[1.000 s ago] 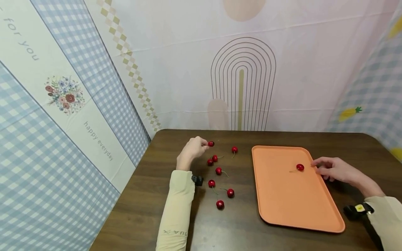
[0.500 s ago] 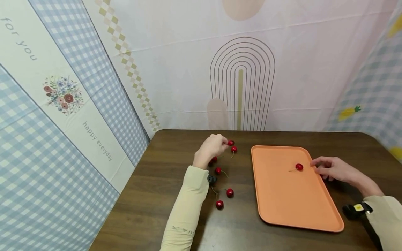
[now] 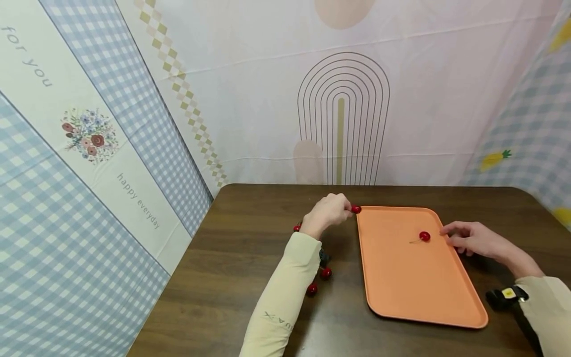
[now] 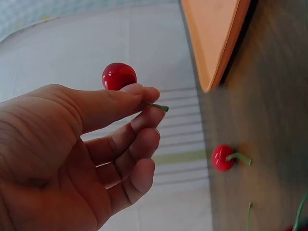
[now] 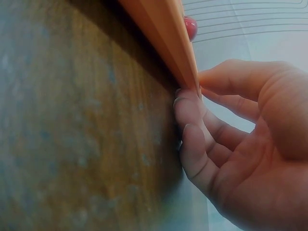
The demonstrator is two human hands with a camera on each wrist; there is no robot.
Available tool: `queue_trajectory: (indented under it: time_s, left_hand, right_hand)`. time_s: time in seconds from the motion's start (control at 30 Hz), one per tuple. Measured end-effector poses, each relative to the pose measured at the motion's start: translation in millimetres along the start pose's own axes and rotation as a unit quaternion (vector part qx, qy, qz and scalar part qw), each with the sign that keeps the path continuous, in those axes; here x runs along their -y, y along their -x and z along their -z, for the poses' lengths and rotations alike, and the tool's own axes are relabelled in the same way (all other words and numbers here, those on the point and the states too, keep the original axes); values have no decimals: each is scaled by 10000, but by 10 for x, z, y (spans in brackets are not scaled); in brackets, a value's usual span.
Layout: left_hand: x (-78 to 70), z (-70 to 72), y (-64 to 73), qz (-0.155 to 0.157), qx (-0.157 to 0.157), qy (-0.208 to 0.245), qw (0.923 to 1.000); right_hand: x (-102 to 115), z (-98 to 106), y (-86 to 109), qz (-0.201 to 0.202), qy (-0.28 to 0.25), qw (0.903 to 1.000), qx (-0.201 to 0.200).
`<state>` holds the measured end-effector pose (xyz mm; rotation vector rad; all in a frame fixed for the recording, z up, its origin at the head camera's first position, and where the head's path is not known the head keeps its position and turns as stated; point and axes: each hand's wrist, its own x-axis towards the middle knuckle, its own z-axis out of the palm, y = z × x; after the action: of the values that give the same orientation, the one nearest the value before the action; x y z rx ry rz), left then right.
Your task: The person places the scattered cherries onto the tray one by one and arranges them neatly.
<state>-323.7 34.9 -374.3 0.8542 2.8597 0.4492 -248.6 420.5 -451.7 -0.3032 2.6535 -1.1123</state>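
My left hand (image 3: 327, 213) pinches a red cherry (image 4: 118, 76) by its green stem between thumb and index finger, the other fingers loosely bent. In the head view this cherry overlaps the far left corner of an orange tray (image 3: 401, 277). My right hand (image 3: 484, 243) holds the tray's right rim, thumb and fingertips at the edge. One cherry (image 3: 425, 236) with a stem lies on the tray near that hand. Left of the tray, more cherries rest on the table, among them one cherry (image 3: 326, 272) beside the left sleeve; others are partly hidden behind the left arm.
The brown wooden table (image 3: 214, 277) ends at a patterned cloth backdrop (image 3: 250, 99). Another cherry (image 3: 312, 289) sits close to the left forearm. In the left wrist view a stemmed cherry (image 4: 222, 158) lies below the tray corner.
My left hand has carried the pinched cherry rightward from the far left of the table to the tray's corner. The right hand and tray have hardly moved.
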Motion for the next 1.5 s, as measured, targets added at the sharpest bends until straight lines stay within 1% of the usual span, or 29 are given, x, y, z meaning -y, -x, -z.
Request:
queue_trajectory:
  time_s: [0.07,0.17,0.33,0.4,0.53,0.67,0.77,0.83,0.9,0.97,1.03,1.2,1.23,1.37,1.5]
  left_hand:
    - [-76,-32,-46,-18,179,68,9998]
    - [-200,-75,-114,-1,378,83,9992]
    - [-385,-168,-215,187,653,260,9974]
    - [-448,-217,-256,163,734,288,9968]
    - [-555,-335,-332,-5,857,321,9958]
    - [-651,-466,-395,-36,1090,615,9921]
    - [-728,-557,-435,-13,1143,749,9906]
    - [-779,-609,-452,61,1110,831,9903]
    - [-823,-655,-467,154,1100,822,9904]
    - [-854,-695,-475,263,1105,832,9900]
    - [-873,-729,-478,448,1111,904,9887]
    - [-866,-775,-488,749,1049,937,9872]
    - [-861,-781,-489,766,1028,906,9876]
    - [-832,-791,-495,831,1024,841,9877]
    - [-808,-786,-497,845,1025,803,9879]
  right_hand:
    - [-1,-2,6,65,26,10000,8]
    - [6,0,12,30,80,10000,-35]
    - [12,6,3,9,160,9999,-27]
    - [16,5,0,41,151,9999,-11]
    - [20,-10,-1,104,162,9998,-24]
    - [31,-11,-1,60,115,9999,6]
    - [50,7,-5,-54,49,10000,15]
    - [60,19,-6,-113,17,9999,23]
    - [64,24,-3,-158,0,9999,35]
    - [59,21,2,-145,-10,9999,60]
    - [56,15,8,-137,-28,9999,75]
    - [42,9,0,-91,6,9999,47]
    - [40,8,-3,-114,14,9999,26]
    - [28,5,-10,8,59,10000,57]
    - [28,18,-13,-49,1,10000,78]
